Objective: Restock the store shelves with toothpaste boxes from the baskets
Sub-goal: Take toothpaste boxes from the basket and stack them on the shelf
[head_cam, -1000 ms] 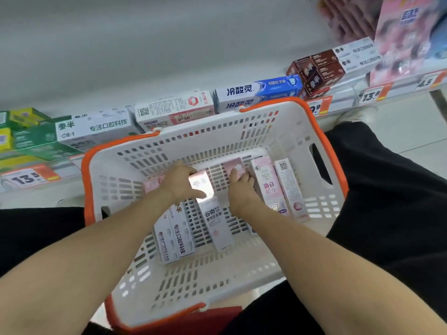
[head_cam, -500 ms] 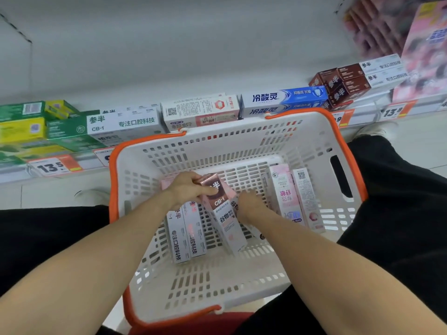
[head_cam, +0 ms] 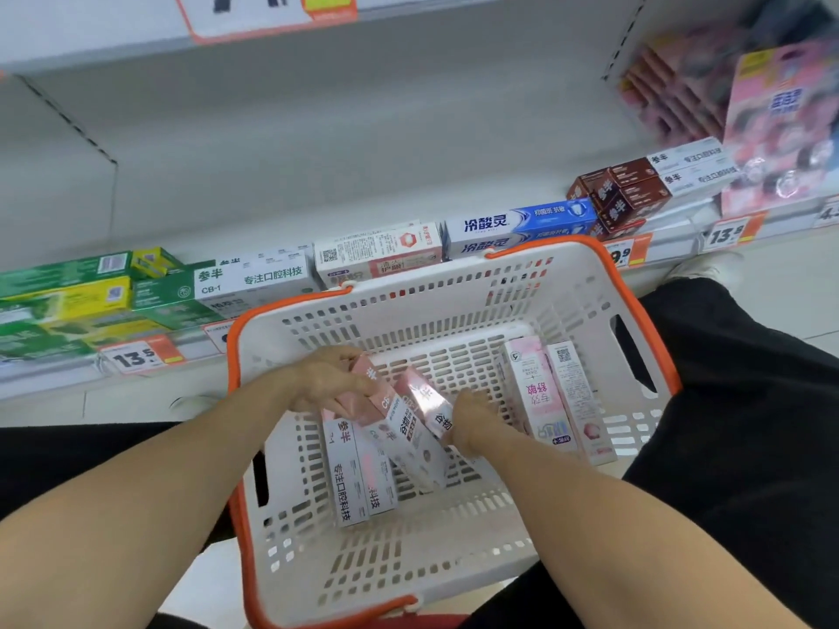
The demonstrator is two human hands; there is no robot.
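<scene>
White basket [head_cam: 454,551] with orange rim, set on floor below low shelf [head_cam: 318,174]. Shelf front, behind basket: green boxes [head_cam: 68,301] far left, white boxes [head_cam: 377,251] centre, blue box [head_cam: 517,224], brown boxes [head_cam: 622,192] right. Price tag [head_cam: 136,356] left of basket. Inside basket, left part: two pink-and-white boxes [head_cam: 358,474] flat on floor. Left hand [head_cam: 327,379] above them, fingers curled round top of pink box [head_cam: 395,429], box tilted. Right hand [head_cam: 472,419] at basket centre, gripping second pink box [head_cam: 426,401], also tilted, touching the first. Right wall: two pale pink boxes [head_cam: 549,397] lying side by side.
</scene>
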